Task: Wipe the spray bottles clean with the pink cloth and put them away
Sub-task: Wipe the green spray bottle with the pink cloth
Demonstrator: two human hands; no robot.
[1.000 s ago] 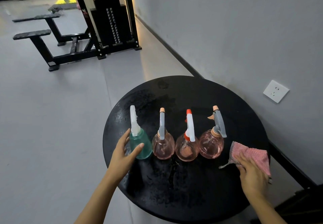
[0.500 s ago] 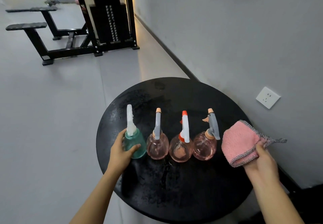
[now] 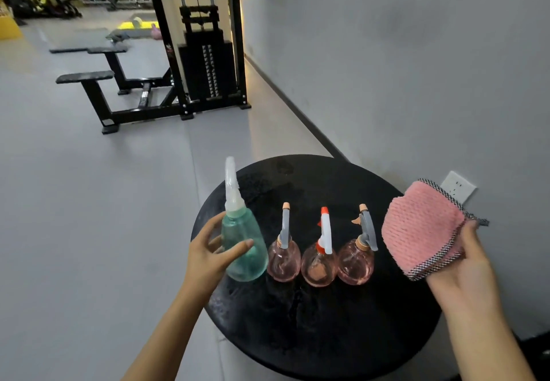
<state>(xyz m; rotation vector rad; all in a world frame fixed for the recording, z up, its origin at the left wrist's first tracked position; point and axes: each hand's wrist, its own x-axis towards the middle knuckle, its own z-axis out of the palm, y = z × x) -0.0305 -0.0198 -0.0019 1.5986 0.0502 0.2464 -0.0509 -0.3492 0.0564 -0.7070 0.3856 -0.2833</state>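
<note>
The left hand [image 3: 208, 258] grips the green spray bottle [image 3: 244, 246] round its belly, thumb across the near face and fingers curled behind. The bottle's long axis runs nearly upright, with the white nozzle leaning slightly left and away. It sits at the left edge of the round black tabletop [image 3: 327, 336] and looks raised off the surface, though its base is too blurred to be sure. The right hand [image 3: 464, 270] pinches the folded pink cloth [image 3: 422, 229] by its lower right edge and holds it in the air at the far right of the scene, well apart from the green bottle. Between the two hands, three pink spray bottles [image 3: 319, 264] stand in a row on the tabletop, nozzles up. Judging by this, the wipe depends on closing that sideways gap. Cloth and bottle would need to meet in front of the row or above it, since a straight path across risks clipping the upright triggers. Only the right hand can reach the cloth to the bottle's body.
</note>
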